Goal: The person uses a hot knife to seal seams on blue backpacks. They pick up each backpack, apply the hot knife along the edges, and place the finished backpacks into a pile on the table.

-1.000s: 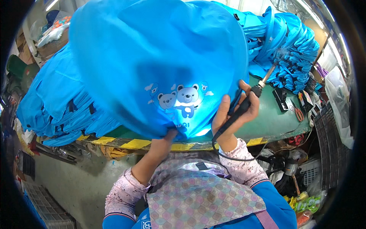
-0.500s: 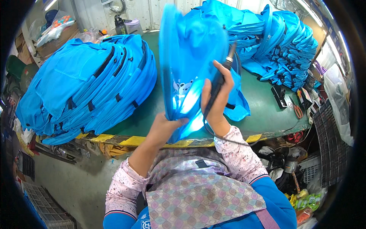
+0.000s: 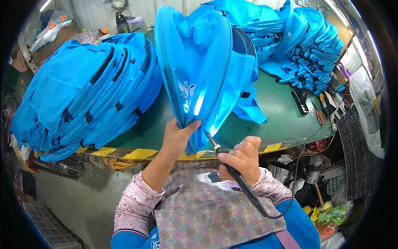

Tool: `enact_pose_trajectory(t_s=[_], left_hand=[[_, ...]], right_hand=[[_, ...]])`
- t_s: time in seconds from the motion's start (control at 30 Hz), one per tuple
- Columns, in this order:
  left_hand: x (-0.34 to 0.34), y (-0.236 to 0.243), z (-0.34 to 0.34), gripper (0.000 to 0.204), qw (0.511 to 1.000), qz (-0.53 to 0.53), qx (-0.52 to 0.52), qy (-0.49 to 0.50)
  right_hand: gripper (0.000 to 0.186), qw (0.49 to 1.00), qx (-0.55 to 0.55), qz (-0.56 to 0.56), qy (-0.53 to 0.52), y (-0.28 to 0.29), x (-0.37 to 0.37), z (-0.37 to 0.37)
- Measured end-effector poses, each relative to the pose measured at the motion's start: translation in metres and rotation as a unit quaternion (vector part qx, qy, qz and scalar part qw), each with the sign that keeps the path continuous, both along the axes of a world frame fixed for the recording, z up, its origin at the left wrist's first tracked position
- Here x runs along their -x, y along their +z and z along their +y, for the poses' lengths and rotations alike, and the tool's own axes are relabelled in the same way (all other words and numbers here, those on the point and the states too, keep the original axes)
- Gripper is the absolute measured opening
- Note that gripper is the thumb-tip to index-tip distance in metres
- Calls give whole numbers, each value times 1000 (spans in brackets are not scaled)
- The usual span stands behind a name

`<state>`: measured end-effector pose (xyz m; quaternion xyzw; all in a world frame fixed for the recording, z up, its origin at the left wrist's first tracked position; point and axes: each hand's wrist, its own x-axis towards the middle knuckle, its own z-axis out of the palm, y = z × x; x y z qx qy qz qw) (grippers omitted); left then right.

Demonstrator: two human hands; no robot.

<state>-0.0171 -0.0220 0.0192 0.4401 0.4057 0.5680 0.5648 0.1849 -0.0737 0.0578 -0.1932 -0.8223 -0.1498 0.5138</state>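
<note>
A blue fabric piece with a hoop-like rim (image 3: 203,58) stands upright over the table's front edge, a small white animal print on its inner side. My left hand (image 3: 177,136) pinches its lower end between thumb and fingers. In my right hand (image 3: 243,159) is a soldering iron (image 3: 238,178) with a black handle and a trailing cord. Its metal tip points up and left, close to the lower edge of the blue fabric; whether it touches cannot be made out. A bright patch of light falls on the cloth above the tip.
The green table (image 3: 282,112) has yellow-black tape along its front edge. A large stack of blue hooped pieces (image 3: 83,91) lies at left, and another blue pile (image 3: 306,45) at back right. Pliers (image 3: 321,117) and a black box (image 3: 302,101) lie at right. Bottles (image 3: 122,23) stand behind.
My right hand has swung the soldering iron from pointing up beside the fabric to low in front of it. The fabric has shifted left and spread open, still in my left hand.
</note>
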Motion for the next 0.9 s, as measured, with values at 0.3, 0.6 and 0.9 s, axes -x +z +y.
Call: enact_pose_trajectory(t_s=[0.3, 0.6, 0.9], left_hand=[[-2, 1, -1, 23, 1000, 27, -11, 5], [-2, -18, 1, 26, 996, -84, -26, 32], [4, -28, 2, 24, 991, -119, -14, 61]], right_hand=[[22, 997, -60, -43, -13, -15, 16, 14], [50, 994, -20, 110, -12, -33, 10, 110], [54, 994, 3, 96, -46, -24, 3, 86]])
